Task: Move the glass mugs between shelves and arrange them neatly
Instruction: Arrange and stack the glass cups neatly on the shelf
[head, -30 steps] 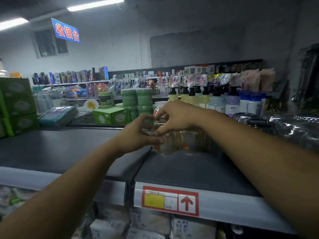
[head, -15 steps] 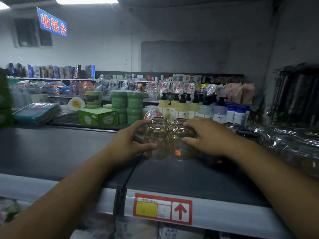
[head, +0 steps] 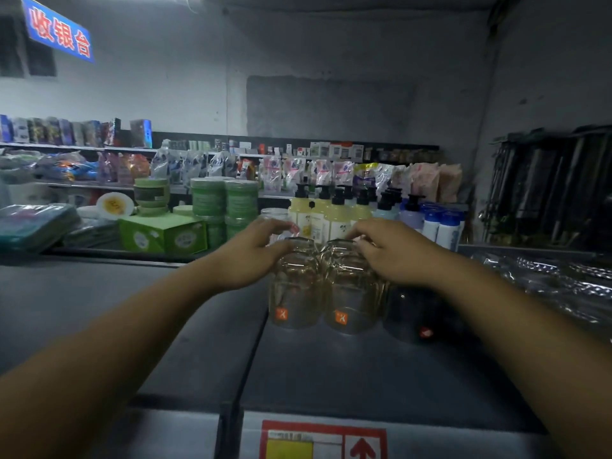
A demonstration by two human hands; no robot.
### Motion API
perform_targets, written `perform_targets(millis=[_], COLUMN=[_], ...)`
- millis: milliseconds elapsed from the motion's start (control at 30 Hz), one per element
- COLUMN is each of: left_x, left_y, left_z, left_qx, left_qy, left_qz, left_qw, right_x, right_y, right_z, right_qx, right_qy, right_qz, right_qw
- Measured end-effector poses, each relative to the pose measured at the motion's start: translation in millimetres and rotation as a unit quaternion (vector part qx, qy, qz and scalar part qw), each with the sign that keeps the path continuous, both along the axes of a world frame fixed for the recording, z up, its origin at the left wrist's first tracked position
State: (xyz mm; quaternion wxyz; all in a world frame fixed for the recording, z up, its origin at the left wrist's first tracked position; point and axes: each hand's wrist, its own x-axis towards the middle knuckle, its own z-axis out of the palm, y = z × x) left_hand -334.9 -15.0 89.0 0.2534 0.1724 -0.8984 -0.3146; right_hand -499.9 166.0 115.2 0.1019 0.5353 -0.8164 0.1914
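glass mugs (head: 323, 286) sit side by side, touching, on the dark top shelf (head: 347, 369), my left hand (head: 255, 256) and right hand (head: 394, 256) each cupped loosely over one, so squeezing them together risks a clink or chip.

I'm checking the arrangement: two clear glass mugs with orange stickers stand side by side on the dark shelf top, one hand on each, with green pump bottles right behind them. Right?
Not quite. The head view shows the pump bottles behind are pale yellow, not green; the green things are the stacked tubs further left. The rest holds: the left hand is on the left mug and the right hand on the right mug, on the dark shelf top.
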Motion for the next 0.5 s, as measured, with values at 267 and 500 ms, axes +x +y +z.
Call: perform_targets(millis=[267, 500], left_x=[-27.1, -33.0], left_y=[-20.9, -27.3], left_z=[-9.6, -19.8], left_qx=[0.108, 0.098], left_qy=[-0.03, 0.023], left_qz=[-0.069, -0.093], left_qw=[0.991, 0.991], right_x=[-9.7, -13.3], right_y=[-45.7, -45.5], right_z=[-2.9, -7.0], right_qx=[0.094, 0.069], right_qy=[-0.031, -0.024], right_qz=[-0.034, -0.039], right_qw=[0.994, 0.997])
